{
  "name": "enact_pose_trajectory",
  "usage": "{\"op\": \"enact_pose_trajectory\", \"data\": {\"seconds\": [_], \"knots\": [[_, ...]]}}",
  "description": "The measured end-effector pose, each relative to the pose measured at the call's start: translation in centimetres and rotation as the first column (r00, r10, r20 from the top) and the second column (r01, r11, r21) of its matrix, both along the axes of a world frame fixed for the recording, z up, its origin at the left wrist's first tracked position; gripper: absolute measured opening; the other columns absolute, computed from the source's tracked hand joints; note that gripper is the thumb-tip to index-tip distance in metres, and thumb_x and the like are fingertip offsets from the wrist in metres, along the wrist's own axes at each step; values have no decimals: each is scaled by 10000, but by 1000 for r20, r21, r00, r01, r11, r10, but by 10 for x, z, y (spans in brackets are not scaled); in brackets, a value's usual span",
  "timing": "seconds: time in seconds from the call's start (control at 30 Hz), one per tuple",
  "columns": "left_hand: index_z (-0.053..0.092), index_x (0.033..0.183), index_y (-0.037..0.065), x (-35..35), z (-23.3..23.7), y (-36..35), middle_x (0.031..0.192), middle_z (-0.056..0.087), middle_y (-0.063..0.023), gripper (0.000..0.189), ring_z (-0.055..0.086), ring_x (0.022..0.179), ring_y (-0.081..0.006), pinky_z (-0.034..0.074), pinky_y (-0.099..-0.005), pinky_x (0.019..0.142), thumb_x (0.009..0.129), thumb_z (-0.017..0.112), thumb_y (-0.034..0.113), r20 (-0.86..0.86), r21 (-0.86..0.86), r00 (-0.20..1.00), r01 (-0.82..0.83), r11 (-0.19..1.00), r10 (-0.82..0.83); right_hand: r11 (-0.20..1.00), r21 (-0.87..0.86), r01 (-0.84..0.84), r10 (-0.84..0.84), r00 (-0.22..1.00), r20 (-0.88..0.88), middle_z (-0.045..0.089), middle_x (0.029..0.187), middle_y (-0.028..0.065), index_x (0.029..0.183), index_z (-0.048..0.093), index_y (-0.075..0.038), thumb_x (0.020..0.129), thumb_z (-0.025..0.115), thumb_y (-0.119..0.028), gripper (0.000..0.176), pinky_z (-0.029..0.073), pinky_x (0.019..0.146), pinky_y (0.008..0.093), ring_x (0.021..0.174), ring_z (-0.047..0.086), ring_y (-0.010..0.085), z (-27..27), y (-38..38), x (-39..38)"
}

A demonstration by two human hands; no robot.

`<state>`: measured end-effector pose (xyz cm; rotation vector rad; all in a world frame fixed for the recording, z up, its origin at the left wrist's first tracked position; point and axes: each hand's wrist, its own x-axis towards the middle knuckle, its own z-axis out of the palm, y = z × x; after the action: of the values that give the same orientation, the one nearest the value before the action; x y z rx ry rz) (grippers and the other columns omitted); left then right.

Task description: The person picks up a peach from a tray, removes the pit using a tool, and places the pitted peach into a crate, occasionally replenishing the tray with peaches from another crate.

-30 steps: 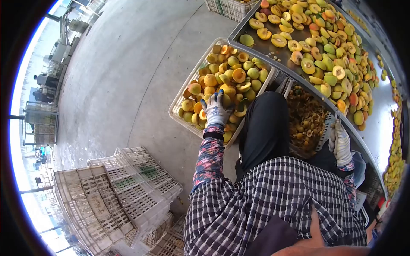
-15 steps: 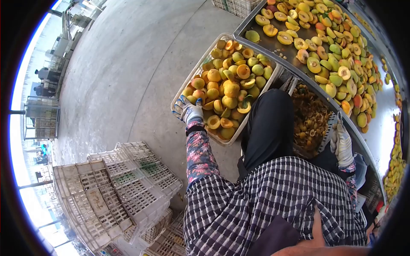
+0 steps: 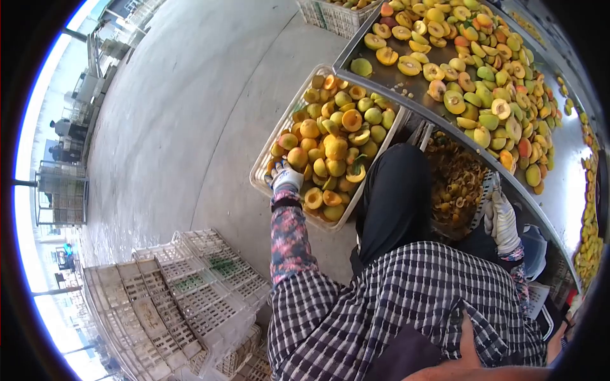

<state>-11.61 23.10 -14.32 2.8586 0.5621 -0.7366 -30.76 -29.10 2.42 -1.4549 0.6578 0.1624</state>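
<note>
Fruit [image 3: 335, 149]: yellow-orange to green, some blushed red; rounded pieces and hollow-centred halves, heaped in white crate [image 3: 258, 179] beside metal table [image 3: 397, 62]. Left hand [image 3: 284, 176]: gloved, fingers bent at crate's left corner; cannot tell if pinching. Right hand [image 3: 502, 219]: gloved, fingers curled near table edge; grip unclear.

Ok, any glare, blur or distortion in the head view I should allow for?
Head view: fisheye bending curves the metal table's edge, with black corners around the picture; daylight at the far left is blown out white; glare washes out the table's bare surface at right; the fruit crate reads clearly; the floral left sleeve looks slightly soft, perhaps from motion.
</note>
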Motion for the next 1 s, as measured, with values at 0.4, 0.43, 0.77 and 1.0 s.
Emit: {"op": "enact_pose_trajectory", "data": {"seconds": [0.4, 0.43, 0.77, 1.0], "knots": [[313, 1517, 100, 61, 5, -157, 1581, 198, -246, 833, 298, 1428, -392, 305, -432, 1151, 856, 688, 441, 532, -419, 841, 366, 831, -102, 998, -50, -38, 36, 998, -56, 413, 600, -29, 1055, 521, -100, 984, 526, -492, 399, 298, 347, 230, 396, 394, 84, -2, 2, 1], [319, 1507, 69, 72, -3, -158, 1583, 192, -241, 844, 319, 1420, -385, 340, -398, 1137, 845, 716, 410, 559, -501, 822, 439, 746, -108, 997, -59, -58, 55, 997, -47, 413, 600, -26, 1050, 521, -101, 981, 530, -495, 400, 300, 346, 236, 394, 394, 91, -5, 1, -1], [323, 1500, 44, 144, -27, -168, 1574, 243, -208, 922, 267, 1452, -333, 254, -362, 1192, 809, 734, 495, 450, -615, 892, 269, 741, 49, 996, -74, -56, 46, 990, -134, 414, 598, -14, 1066, 518, -88, 974, 528, -516, 438, 310, 359, 240, 404, 403, 106, 2, 5, 6], [357, 1512, 156, 163, 60, -181, 1603, 218, -154, 804, 453, 1360, -315, 387, -374, 1106, 895, 504, 649, -40, -200, 904, 410, 890, -425, 993, -100, -68, 51, 986, -157, 429, 604, -5, 1069, 522, -70, 977, 532, -497, 437, 314, 354, 242, 408, 413, 109, 4, 8, 5]]}}
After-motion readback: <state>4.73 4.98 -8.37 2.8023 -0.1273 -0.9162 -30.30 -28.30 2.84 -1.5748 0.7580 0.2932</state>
